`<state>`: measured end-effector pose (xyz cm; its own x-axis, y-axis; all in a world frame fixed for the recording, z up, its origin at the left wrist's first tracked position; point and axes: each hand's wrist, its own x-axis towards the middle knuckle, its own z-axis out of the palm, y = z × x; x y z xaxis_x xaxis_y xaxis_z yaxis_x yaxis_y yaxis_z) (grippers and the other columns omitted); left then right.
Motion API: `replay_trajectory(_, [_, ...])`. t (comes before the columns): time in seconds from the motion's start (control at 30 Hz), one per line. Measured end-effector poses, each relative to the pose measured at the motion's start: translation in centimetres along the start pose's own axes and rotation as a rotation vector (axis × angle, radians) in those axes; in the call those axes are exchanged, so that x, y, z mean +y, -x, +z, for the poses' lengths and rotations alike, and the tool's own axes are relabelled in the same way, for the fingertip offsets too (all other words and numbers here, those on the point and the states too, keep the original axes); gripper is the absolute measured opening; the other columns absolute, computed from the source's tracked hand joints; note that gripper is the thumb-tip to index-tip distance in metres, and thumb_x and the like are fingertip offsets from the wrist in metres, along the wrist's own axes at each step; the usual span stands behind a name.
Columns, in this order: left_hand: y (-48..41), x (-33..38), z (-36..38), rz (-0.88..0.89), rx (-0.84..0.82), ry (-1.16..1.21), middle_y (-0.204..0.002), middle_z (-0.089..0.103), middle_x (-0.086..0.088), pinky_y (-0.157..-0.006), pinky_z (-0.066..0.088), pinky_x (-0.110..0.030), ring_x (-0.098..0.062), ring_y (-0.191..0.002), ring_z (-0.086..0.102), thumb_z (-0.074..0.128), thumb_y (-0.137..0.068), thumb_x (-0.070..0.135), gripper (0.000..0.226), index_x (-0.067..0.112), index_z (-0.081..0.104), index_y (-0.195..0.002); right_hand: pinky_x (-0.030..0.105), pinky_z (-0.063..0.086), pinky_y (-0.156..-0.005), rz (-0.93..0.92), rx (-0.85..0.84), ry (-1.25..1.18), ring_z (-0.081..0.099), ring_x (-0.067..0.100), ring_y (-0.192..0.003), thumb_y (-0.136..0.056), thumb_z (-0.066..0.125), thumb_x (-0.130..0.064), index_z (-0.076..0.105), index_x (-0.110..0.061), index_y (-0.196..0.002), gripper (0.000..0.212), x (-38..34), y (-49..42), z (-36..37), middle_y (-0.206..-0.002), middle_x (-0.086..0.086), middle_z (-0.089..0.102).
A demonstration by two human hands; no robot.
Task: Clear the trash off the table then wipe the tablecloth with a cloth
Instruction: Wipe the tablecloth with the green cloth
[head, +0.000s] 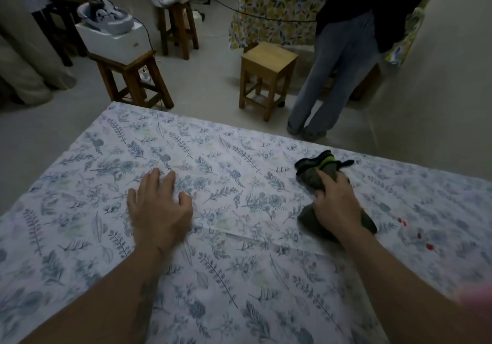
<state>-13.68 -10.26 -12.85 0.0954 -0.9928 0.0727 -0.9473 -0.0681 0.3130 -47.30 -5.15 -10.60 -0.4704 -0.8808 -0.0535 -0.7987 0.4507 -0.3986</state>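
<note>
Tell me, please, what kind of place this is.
Probably a plain indoor room used as a work or recording space: two tables under a floral tablecloth and a lemon-print cloth, wooden stools on a bare floor, and a headset on a box.

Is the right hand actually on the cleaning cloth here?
Touching. The head view shows the right hand pressed on top of the dark cloth, fingers gripping its bunched fabric against the tablecloth.

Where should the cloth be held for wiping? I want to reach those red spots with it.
Hold the cloth at its bunched middle, from above, palm down, as the right hand does now. It lies crumpled flat on the tablecloth, loose ends spilling either side, so pressing the middle probably drags the whole wad. The red spots lie just to its right.
</note>
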Motion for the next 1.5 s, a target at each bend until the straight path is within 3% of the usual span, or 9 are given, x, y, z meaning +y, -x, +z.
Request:
replay_trajectory(0.2, [0.1,0.2,-0.2,-0.003,-0.008,-0.019,-0.165,0.022,-0.002,-0.123,0.007,-0.050,-0.020,-0.152,0.015,0.036,-0.090,0.047,0.065,0.028,0.035,-0.152,0.041,0.035,-0.113,-0.404,-0.208,-0.029,0.035,0.027,-0.137,-0.089,0.055,-0.016,0.049,-0.024,-0.143,0.055,-7.3,3.5,2.2,-0.155,0.003,0.033])
replay_trajectory(0.37, [0.0,0.5,-0.3,-0.011,-0.006,-0.002,-0.164,0.023,0.001,-0.123,0.006,-0.049,-0.017,-0.152,0.014,0.034,-0.088,0.047,0.065,0.029,0.036,-0.151,0.041,0.033,-0.115,-0.653,-0.234,0.004,0.033,0.028,-0.139,-0.086,0.060,-0.015,0.048,-0.025,-0.143,0.059,-14.3,1.4,5.4,-0.154,0.006,0.034])
replay_trajectory(0.57, [-0.1,0.5,-0.3,-0.025,-0.006,0.010,-0.163,0.025,0.001,-0.123,0.007,-0.049,-0.015,-0.151,0.016,0.032,-0.085,0.049,0.069,0.029,0.038,-0.151,0.044,0.036,-0.110,-0.496,-0.167,-0.041,0.041,0.029,-0.128,-0.087,0.054,-0.021,0.048,-0.031,-0.142,0.056,-15.0,-5.9,6.1,-0.146,0.003,0.041])
replay_trajectory(0.73, [-0.2,0.3,-0.3,-0.021,-0.005,0.005,-0.163,0.026,0.002,-0.123,0.008,-0.049,-0.015,-0.151,0.017,0.032,-0.086,0.049,0.068,0.029,0.038,-0.151,0.049,0.041,-0.101,-0.181,-0.011,-0.030,0.048,0.031,-0.114,-0.089,0.051,-0.021,0.046,-0.033,-0.142,0.054,-10.3,-11.1,3.7,-0.135,0.006,0.045])
replay_trajectory(0.83, [-0.3,0.1,-0.2,-0.016,-0.009,-0.007,-0.163,0.025,0.001,-0.123,0.008,-0.050,-0.015,-0.151,0.016,0.031,-0.087,0.051,0.068,0.029,0.037,-0.151,0.044,0.040,-0.098,-0.045,-0.035,-0.063,0.049,0.038,-0.114,-0.092,0.050,-0.017,0.049,-0.025,-0.141,0.050,-6.8,-12.7,1.5,-0.134,0.016,0.045])
replay_trajectory(1.0, [-0.1,0.2,-0.2,-0.018,-0.012,-0.006,-0.164,0.024,0.001,-0.123,0.007,-0.049,-0.016,-0.152,0.015,0.035,-0.088,0.051,0.067,0.030,0.036,-0.151,0.046,0.040,-0.105,-0.122,-0.096,-0.134,0.047,0.033,-0.123,-0.094,0.051,-0.015,0.047,-0.022,-0.144,0.051,-8.1,-8.6,1.8,-0.145,0.009,0.039])
replay_trajectory(1.23, [0.0,0.5,-0.4,-0.020,0.000,0.013,-0.162,0.028,0.000,-0.123,0.009,-0.049,-0.018,-0.151,0.018,0.040,-0.087,0.049,0.065,0.028,0.040,-0.149,0.036,0.036,-0.107,-0.591,-0.313,-0.209,0.043,0.023,-0.127,-0.086,0.061,-0.014,0.056,-0.023,-0.137,0.052,-16.6,3.0,5.2,-0.145,0.000,0.044])
replay_trajectory(1.37, [-0.1,0.5,-0.6,-0.010,-0.004,0.027,-0.162,0.029,0.000,-0.123,0.008,-0.048,-0.018,-0.151,0.018,0.038,-0.085,0.049,0.067,0.028,0.041,-0.149,0.040,0.035,-0.110,-0.529,-0.201,-0.141,0.042,0.028,-0.129,-0.090,0.054,-0.023,0.051,-0.024,-0.142,0.052,-13.2,1.0,4.9,-0.148,0.005,0.043])
replay_trajectory(1.5, [-0.1,0.4,-0.6,-0.014,-0.013,0.025,-0.163,0.027,-0.001,-0.123,0.007,-0.050,-0.018,-0.151,0.017,0.037,-0.085,0.051,0.069,0.028,0.040,-0.149,0.044,0.036,-0.111,-0.263,-0.080,-0.113,0.041,0.031,-0.132,-0.091,0.050,-0.022,0.050,-0.022,-0.142,0.051,-5.9,-1.7,1.9,-0.152,0.009,0.039])
